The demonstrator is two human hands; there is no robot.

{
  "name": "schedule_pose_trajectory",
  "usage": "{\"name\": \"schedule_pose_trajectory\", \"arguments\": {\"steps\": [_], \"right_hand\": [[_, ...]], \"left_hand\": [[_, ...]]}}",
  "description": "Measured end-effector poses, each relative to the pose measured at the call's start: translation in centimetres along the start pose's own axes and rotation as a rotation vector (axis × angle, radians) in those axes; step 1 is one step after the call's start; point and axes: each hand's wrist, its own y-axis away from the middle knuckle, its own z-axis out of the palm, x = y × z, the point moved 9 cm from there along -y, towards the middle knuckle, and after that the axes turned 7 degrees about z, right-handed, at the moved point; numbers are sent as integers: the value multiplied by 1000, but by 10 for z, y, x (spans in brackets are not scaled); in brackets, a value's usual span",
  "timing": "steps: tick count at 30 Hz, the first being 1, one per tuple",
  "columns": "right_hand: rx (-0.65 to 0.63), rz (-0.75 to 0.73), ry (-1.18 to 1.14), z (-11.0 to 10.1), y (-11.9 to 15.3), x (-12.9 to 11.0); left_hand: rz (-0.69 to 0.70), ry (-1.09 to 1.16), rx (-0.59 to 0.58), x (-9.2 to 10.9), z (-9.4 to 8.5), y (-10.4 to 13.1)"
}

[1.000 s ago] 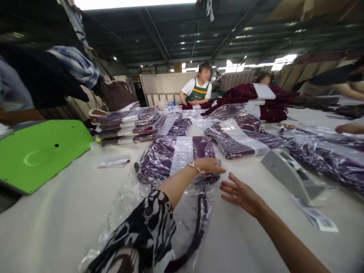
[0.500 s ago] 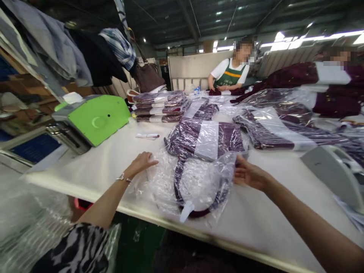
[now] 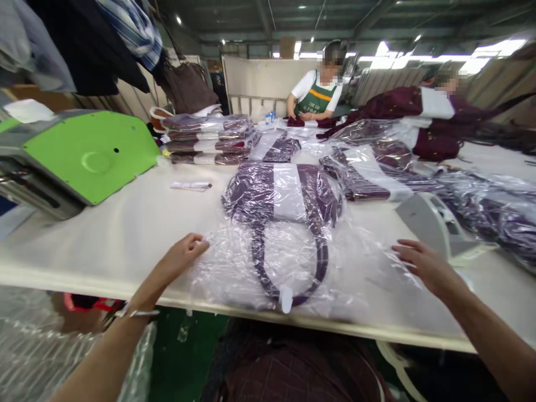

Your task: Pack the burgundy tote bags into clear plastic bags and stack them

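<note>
A dark purple handbag (image 3: 251, 192) lies on the table inside a clear plastic bag (image 3: 228, 268). A white paper band (image 3: 287, 192) crosses its body, and its looped handle points toward me with a white tag (image 3: 286, 300) at the near end. My left hand (image 3: 182, 257) is closed, fingers curled at the left edge of the plastic. On the other side, my right hand (image 3: 425, 268) pinches the right edge of the plastic, its fingers fairly straight. Between my hands the film is spread wide around the handle.
A green machine (image 3: 96, 153) stands at the left, near a folded white strip (image 3: 191, 185). Wrapped bags (image 3: 209, 142) are stacked behind. A grey dispenser (image 3: 431, 226) and more wrapped bags (image 3: 368, 173) sit at the right. A co-worker (image 3: 316, 95) in a green apron stands across the table.
My right hand has moved right, drawing the plastic outward. My left hand has curled its fingers at the left edge. The handbag now lies straighter, and the view has shifted right.
</note>
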Motion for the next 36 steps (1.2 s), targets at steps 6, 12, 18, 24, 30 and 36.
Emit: {"name": "schedule_pose_trajectory", "arguments": {"steps": [6,12,18,24,30,36], "right_hand": [[-87,-409,331,47,101,-61],[-20,-319,761,45,83,9],[183,52,616,-79,98,56],[-611,-403,354,133,202,-17],[-334,-708,588,219,193,-76],[-496,-732,718,252,198,-82]], "left_hand": [[-149,187,-54,-13,15,55],[-153,65,93,-21,5,69],[-15,-183,536,2,-16,126],[782,-63,43,120,111,151],[815,-201,146,145,142,111],[769,-271,19,137,150,96]]}}
